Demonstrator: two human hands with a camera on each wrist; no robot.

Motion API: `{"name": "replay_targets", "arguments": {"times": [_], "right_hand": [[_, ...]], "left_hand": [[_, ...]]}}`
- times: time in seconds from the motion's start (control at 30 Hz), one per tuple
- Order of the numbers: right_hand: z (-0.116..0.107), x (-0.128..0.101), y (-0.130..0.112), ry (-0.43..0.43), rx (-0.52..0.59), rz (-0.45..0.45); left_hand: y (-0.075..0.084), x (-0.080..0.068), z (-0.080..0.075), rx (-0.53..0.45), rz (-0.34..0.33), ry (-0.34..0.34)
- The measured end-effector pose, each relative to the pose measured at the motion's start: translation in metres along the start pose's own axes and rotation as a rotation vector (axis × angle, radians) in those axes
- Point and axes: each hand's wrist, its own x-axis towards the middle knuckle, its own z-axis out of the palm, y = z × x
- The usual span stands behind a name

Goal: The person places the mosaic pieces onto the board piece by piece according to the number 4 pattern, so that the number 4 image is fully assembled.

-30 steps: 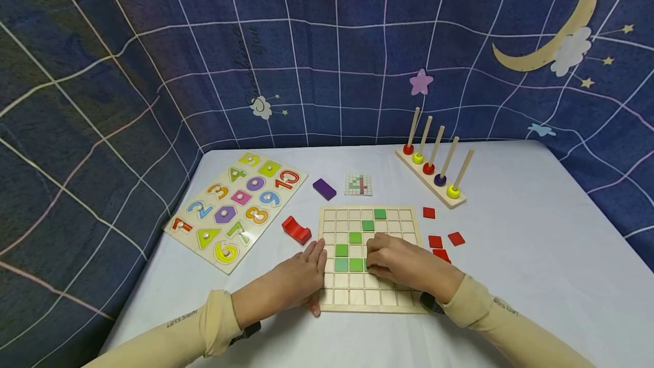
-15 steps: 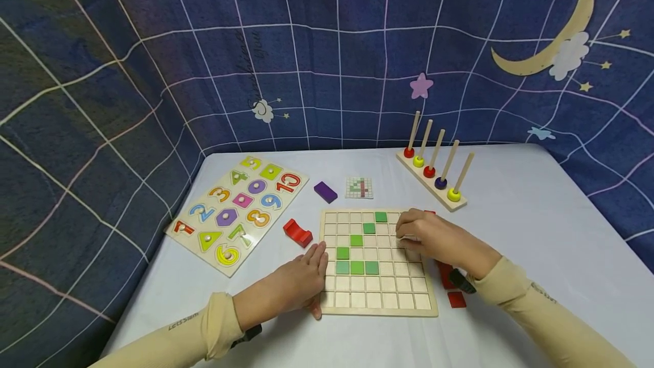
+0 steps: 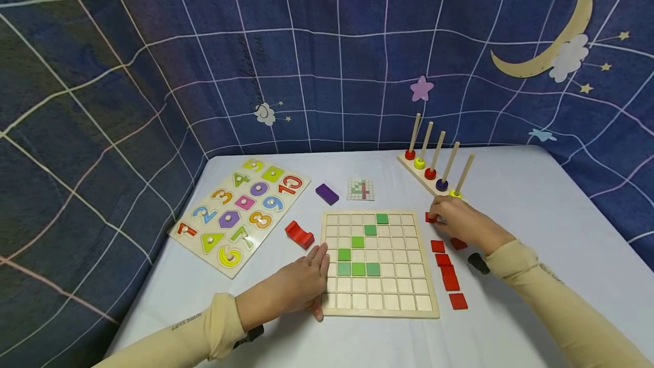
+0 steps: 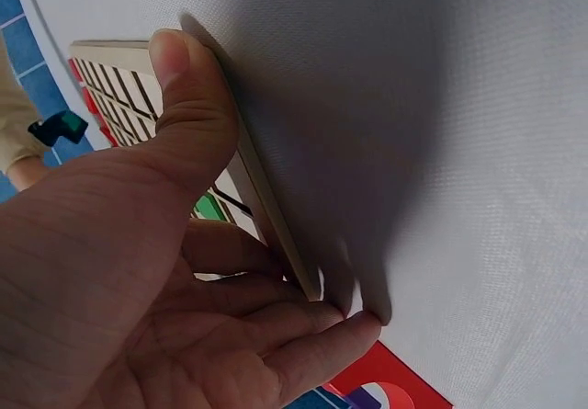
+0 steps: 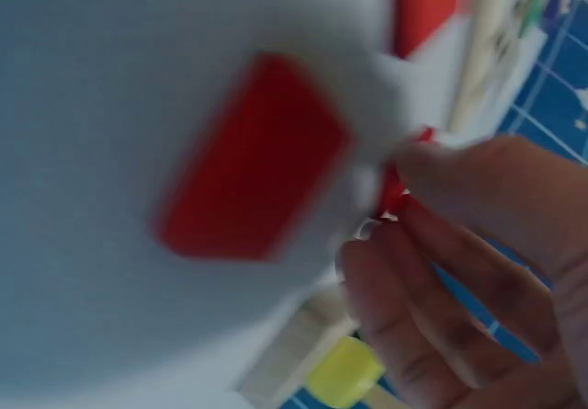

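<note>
A wooden grid board (image 3: 380, 316) lies in the middle of the table, with several green square tiles (image 3: 359, 269) set in its cells. My left hand (image 3: 301, 281) rests along the board's left edge, fingers extended, thumb by the near corner; the left wrist view shows the thumb (image 4: 197, 106) against the rim. Beyond the board's right side, my right hand (image 3: 467, 220) pinches a red square tile (image 5: 395, 187) between thumb and fingertips, low at the table. Another red tile (image 5: 257, 161), blurred, lies close to that hand in the right wrist view.
Several red tiles (image 3: 451, 278) line the board's right side. Behind it are a small pattern card (image 3: 360, 190) and a purple block (image 3: 327, 194). A number puzzle (image 3: 240, 214) and a red curved block (image 3: 299, 235) lie left; a peg stand (image 3: 420, 175) stands back right.
My right hand has moved right and away from the board's cells to a red tile by the peg stand. A green tile now shows where its fingers were. My left hand has stayed put.
</note>
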Motion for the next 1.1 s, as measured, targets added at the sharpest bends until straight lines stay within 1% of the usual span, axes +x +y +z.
{"name": "replay_targets", "arguments": {"times": [0.17, 0.3, 0.47, 0.57, 0.77, 1.1], "right_hand": [[0.006, 0.002, 0.006, 0.029, 0.010, 0.024], [0.008, 0.004, 0.009, 0.038, 0.007, 0.018], [0.009, 0.005, 0.012, 0.044, 0.037, 0.002], [0.008, 0.004, 0.013, 0.048, 0.057, -0.017], [0.004, 0.008, 0.008, 0.049, 0.091, -0.020], [0.008, 0.029, -0.017, 0.056, 0.075, -0.161]], "left_hand": [[0.000, 0.001, 0.001, 0.017, 0.001, 0.003], [0.000, 0.002, 0.000, 0.020, -0.008, -0.012], [0.001, 0.002, 0.000, 0.027, -0.009, -0.022], [0.001, 0.003, 0.000, 0.033, -0.006, -0.019], [0.001, 0.001, 0.001, 0.031, -0.001, 0.008], [0.001, -0.001, 0.001, 0.006, -0.002, 0.018]]}}
